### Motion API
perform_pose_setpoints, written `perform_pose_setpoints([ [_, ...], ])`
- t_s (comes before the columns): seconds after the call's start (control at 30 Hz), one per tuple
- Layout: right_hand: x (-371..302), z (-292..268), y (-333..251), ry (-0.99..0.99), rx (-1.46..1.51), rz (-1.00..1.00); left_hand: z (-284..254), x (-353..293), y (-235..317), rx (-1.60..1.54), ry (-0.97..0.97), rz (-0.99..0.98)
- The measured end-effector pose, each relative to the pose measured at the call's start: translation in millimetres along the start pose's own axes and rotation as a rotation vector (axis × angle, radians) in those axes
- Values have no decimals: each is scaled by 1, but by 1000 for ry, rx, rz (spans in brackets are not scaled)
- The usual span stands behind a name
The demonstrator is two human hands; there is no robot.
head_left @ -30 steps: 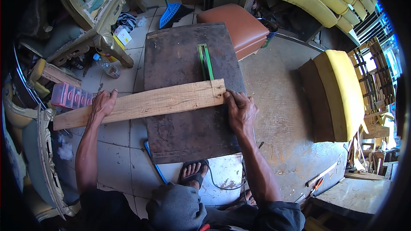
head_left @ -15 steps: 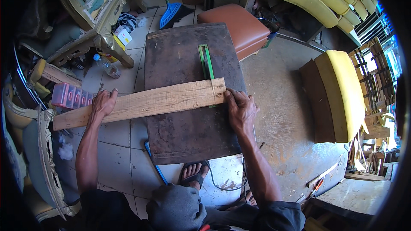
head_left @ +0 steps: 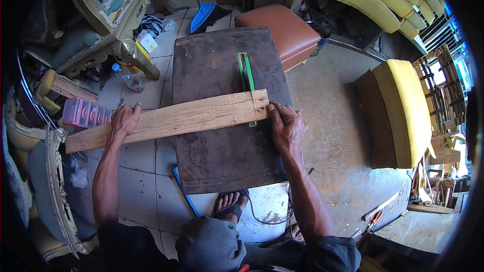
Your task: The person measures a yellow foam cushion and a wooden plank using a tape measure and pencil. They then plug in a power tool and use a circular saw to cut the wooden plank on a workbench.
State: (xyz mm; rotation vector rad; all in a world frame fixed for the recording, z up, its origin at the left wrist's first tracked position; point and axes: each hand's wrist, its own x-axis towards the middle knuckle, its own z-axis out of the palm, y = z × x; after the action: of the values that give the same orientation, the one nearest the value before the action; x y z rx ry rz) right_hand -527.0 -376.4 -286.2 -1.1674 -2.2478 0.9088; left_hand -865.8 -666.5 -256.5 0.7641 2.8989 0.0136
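A long pale wooden board (head_left: 201, 116), narrower at its left end, lies across a dark brown worktable (head_left: 222, 158) and sticks out past the table's left edge. My left hand (head_left: 125, 121) is closed on the board toward its left end. At the right end, my right hand (head_left: 287, 123) grips the board with the thumb at the end's edge. A green slotted metal plate (head_left: 242, 60) is set in the tabletop, with a dark narrow piece in its slot. The board covers part of this plate, and its near tip shows below the board.
A brown padded stool (head_left: 277, 32) stands behind the table, a yellow cushioned seat (head_left: 396, 113) to the right. On the left are a carved chair frame (head_left: 116, 35), a plastic bottle (head_left: 128, 78) and a pink-lidded organizer box (head_left: 83, 113). A cable (head_left: 259, 220) trails near my foot.
The whole view has shifted slightly. The board's right end sits a little farther from me, and more of the green plate's near tip shows. Both hands keep their grip.
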Motion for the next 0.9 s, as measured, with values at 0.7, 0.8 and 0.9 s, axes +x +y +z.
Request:
perform_pose_setpoints([
  [0.7,5,0,-6,-11,-21,30,-9,-1,9,-4,-2,-25],
  [0.8,5,0,-6,-21,-14,51,-10,-1,9,-8,-34,-31],
  [0.9,6,0,-8,-20,-15,55,-8,2,6,-11,-34,-24],
])
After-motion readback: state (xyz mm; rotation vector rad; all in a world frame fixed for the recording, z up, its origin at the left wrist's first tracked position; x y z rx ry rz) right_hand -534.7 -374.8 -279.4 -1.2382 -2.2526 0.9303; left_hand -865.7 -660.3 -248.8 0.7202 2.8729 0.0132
